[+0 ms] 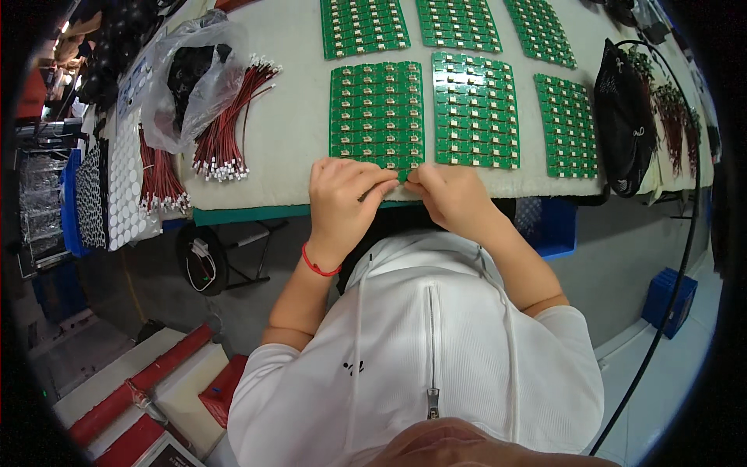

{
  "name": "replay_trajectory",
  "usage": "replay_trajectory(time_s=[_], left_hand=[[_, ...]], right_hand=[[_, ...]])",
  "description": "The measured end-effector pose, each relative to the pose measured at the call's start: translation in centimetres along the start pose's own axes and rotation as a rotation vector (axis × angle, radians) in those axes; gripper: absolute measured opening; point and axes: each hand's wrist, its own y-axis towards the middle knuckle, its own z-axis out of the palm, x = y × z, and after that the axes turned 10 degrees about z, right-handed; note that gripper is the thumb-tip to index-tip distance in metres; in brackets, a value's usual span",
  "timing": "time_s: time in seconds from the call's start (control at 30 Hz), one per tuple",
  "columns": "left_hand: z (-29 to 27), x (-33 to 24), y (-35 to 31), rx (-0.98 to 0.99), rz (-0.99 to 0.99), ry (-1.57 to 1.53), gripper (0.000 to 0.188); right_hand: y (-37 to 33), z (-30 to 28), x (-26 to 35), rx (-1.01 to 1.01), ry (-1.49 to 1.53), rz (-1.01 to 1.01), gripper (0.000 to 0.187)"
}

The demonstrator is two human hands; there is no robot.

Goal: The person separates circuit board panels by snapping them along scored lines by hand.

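Observation:
A green circuit board panel [377, 109] with rows of small white connectors lies on the pale table top, just beyond my hands. At its near edge, my left hand [340, 198] and my right hand [454, 198] meet with fingertips pinched together. Between them shows a small green board piece [402, 177], mostly covered by the fingers. I cannot make out whether it is still joined to the panel. A short, thin dark item [364, 196] sticks out from the curled fingers of my left hand.
More green panels [476, 109] lie behind and to the right. Bundles of red wires with white plugs [222, 152] lie at the left, by a clear plastic bag [167, 101]. A black mesh bag [625, 117] sits at the right, beside a hanging black cable [689, 233].

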Motion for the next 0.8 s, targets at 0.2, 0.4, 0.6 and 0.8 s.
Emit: replay_trajectory(time_s=[0.2,0.4,0.6,0.8], left_hand=[[-1.1,-1.5,0.5,0.110,-0.011,0.162,0.007],[-0.8,-1.5,1.2,0.110,-0.055,0.138,0.008],[-2.2,-0.2,1.5,0.064,-0.211,-0.100,0.008],[-0.4,-0.3,1.7,0.269,0.091,-0.060,0.012]], right_hand=[[0.9,-1.9,0.9,0.236,0.126,0.148,0.018],[0.8,-1.4,0.3,0.202,0.094,0.109,0.020],[0.5,-1.0,-0.1,0.144,0.070,0.102,0.022],[0.9,-2.9,0.2,0.092,0.418,0.218,0.017]])
